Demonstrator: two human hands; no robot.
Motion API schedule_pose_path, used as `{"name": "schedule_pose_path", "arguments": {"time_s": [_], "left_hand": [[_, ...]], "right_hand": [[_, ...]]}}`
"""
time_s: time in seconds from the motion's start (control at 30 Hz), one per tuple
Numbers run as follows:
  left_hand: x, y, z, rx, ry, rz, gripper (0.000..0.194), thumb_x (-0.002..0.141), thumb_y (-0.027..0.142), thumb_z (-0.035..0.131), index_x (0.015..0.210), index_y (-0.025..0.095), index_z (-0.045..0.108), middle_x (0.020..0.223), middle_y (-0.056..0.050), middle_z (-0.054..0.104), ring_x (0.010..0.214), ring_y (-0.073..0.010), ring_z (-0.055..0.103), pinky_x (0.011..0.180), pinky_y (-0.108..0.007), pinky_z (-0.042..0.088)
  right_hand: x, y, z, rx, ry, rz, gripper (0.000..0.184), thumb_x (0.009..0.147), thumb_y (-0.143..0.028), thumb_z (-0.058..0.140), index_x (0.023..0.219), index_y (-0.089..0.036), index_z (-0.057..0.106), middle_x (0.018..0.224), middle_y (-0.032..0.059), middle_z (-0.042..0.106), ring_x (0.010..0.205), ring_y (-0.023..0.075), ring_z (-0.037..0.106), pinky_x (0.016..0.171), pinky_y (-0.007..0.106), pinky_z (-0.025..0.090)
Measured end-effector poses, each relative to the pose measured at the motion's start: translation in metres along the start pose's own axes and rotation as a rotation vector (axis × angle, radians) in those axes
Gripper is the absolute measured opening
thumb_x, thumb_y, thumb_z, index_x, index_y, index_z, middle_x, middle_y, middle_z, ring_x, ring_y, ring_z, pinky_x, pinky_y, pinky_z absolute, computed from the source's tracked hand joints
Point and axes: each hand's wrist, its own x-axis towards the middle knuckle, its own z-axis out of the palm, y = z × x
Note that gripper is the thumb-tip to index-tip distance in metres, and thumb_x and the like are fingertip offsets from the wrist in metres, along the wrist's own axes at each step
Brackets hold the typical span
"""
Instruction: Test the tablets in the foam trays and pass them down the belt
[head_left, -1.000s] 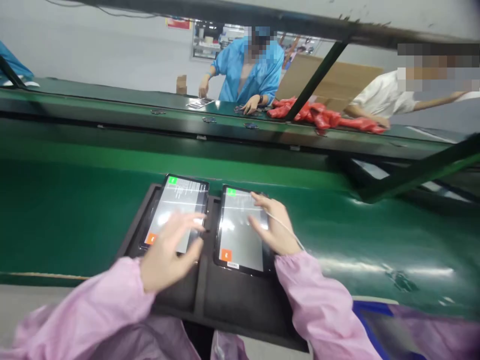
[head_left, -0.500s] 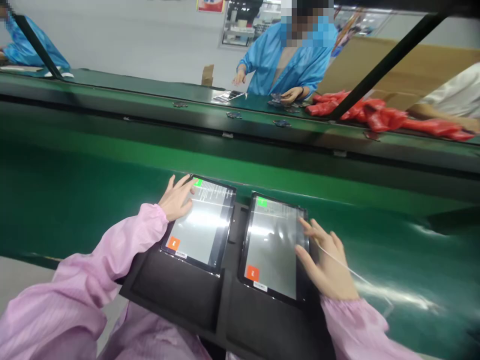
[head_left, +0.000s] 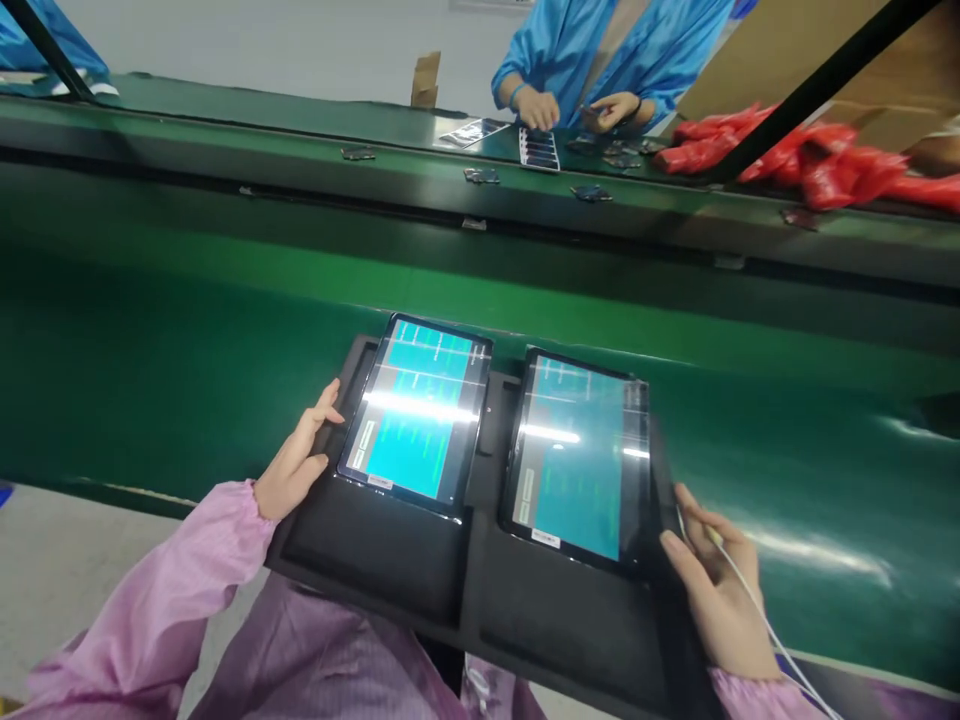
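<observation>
Two tablets lie side by side on a black tray [head_left: 390, 555]: the left tablet [head_left: 424, 415] and the right tablet [head_left: 574, 460]. Both show turquoise screens with light glare. My left hand [head_left: 300, 455] rests at the tray's left edge, its fingers stretched and thumb apart, beside the left tablet. At the tray's right edge is my right hand [head_left: 720, 585], fingers curled. A thin white cable [head_left: 750, 600] with a yellowish end runs through that hand and down to the lower right. How its fingers meet the tray edge is partly hidden.
Beyond the tray runs a green work surface [head_left: 187, 330] with a raised shelf [head_left: 300, 115] behind. Across it, a person in a blue smock [head_left: 622, 60] handles small dark parts beside a sheet [head_left: 538, 150]. Red plastic bags [head_left: 817, 160] lie right, near a dark slanting bar [head_left: 825, 90].
Both hands have left the tablet screens and moved outward to the tray's sides. The screens went from pale with green and orange squares to turquoise. My view has tilted down.
</observation>
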Motion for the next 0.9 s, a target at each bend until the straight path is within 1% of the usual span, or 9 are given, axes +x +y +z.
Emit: {"name": "schedule_pose_path", "arguments": {"time_s": [0.13,0.27,0.43,0.5,0.6,0.67,0.73,0.8,0.9], "left_hand": [[-0.007,0.005,0.001,0.061,-0.02,0.021,0.042,0.081,0.01,0.038,0.121,0.022,0.04,0.165,-0.014,0.016,0.152,-0.0262,0.015,0.12,-0.058,0.026],[-0.023,0.01,0.0,0.085,0.009,0.007,0.042,0.083,0.01,0.037,0.123,0.023,0.04,0.165,-0.014,0.016,0.152,-0.0268,0.015,0.119,-0.057,0.027],[-0.046,0.014,-0.005,0.147,0.03,-0.001,0.037,0.089,0.013,0.04,0.125,0.022,0.042,0.163,-0.018,0.021,0.151,-0.0303,0.019,0.117,-0.059,0.03],[-0.045,0.018,-0.009,0.181,0.023,-0.008,0.035,0.092,0.015,0.041,0.126,0.023,0.041,0.163,-0.019,0.022,0.151,-0.0299,0.02,0.116,-0.058,0.033],[-0.024,0.034,-0.013,0.284,0.057,0.012,0.032,0.096,0.02,0.042,0.127,0.024,0.043,0.162,-0.018,0.026,0.15,-0.0294,0.023,0.117,-0.061,0.029],[0.003,0.049,-0.013,0.369,0.095,0.069,0.028,0.097,0.023,0.044,0.125,0.025,0.045,0.16,-0.017,0.031,0.149,-0.0297,0.028,0.118,-0.065,0.021],[0.034,0.063,-0.009,0.435,0.137,0.142,0.027,0.097,0.025,0.045,0.124,0.025,0.047,0.158,-0.016,0.036,0.146,-0.0298,0.033,0.118,-0.067,0.013],[0.063,0.073,-0.002,0.465,0.187,0.202,0.028,0.096,0.026,0.046,0.123,0.024,0.047,0.156,-0.014,0.04,0.144,-0.0293,0.038,0.119,-0.067,0.011],[0.092,0.07,0.013,0.48,0.272,0.26,0.029,0.095,0.025,0.045,0.124,0.024,0.046,0.152,-0.012,0.047,0.142,-0.0276,0.041,0.12,-0.065,0.009]], "right_hand": [[0.008,-0.009,0.001,-0.026,-0.061,-0.017,0.064,0.062,-0.06,0.077,0.106,-0.027,0.045,0.15,0.0177,0.044,0.144,0.0318,0.032,0.121,0.049,0.024],[0.002,-0.01,0.005,-0.048,-0.082,-0.041,0.06,0.061,-0.053,0.078,0.104,-0.027,0.046,0.15,0.0173,0.044,0.143,0.0325,0.033,0.12,0.05,0.026],[-0.012,-0.007,0.007,-0.037,-0.079,-0.029,0.058,0.06,-0.055,0.077,0.103,-0.029,0.047,0.151,0.0131,0.045,0.144,0.0306,0.033,0.12,0.049,0.026],[-0.009,-0.014,0.004,-0.129,-0.085,0.009,0.063,0.056,-0.061,0.077,0.103,-0.029,0.049,0.149,0.0115,0.047,0.141,0.0333,0.038,0.118,0.052,0.029],[0.007,-0.041,0.0,-0.376,-0.108,0.087,0.072,0.047,-0.076,0.072,0.1,-0.029,0.056,0.135,0.0122,0.06,0.124,0.0427,0.056,0.11,0.065,0.036],[0.021,-0.067,0.005,-0.413,-0.06,-0.011,0.067,0.056,-0.08,0.066,0.097,-0.027,0.061,0.123,0.0128,0.067,0.116,0.0423,0.061,0.105,0.068,0.039],[0.033,-0.09,0.019,-0.219,0.058,-0.217,0.05,0.074,-0.069,0.066,0.094,-0.023,0.06,0.113,0.015,0.071,0.108,0.0361,0.067,0.101,0.061,0.047],[0.041,-0.104,0.04,0.025,0.165,-0.419,0.036,0.086,-0.054,0.064,0.089,-0.019,0.058,0.103,0.0152,0.073,0.086,0.0285,0.073,0.089,0.052,0.055],[0.046,-0.102,0.069,0.123,0.181,-0.575,0.031,0.098,-0.045,0.052,0.094,-0.016,0.059,0.099,0.0132,0.074,0.075,0.0226,0.073,0.078,0.041,0.056]]}}
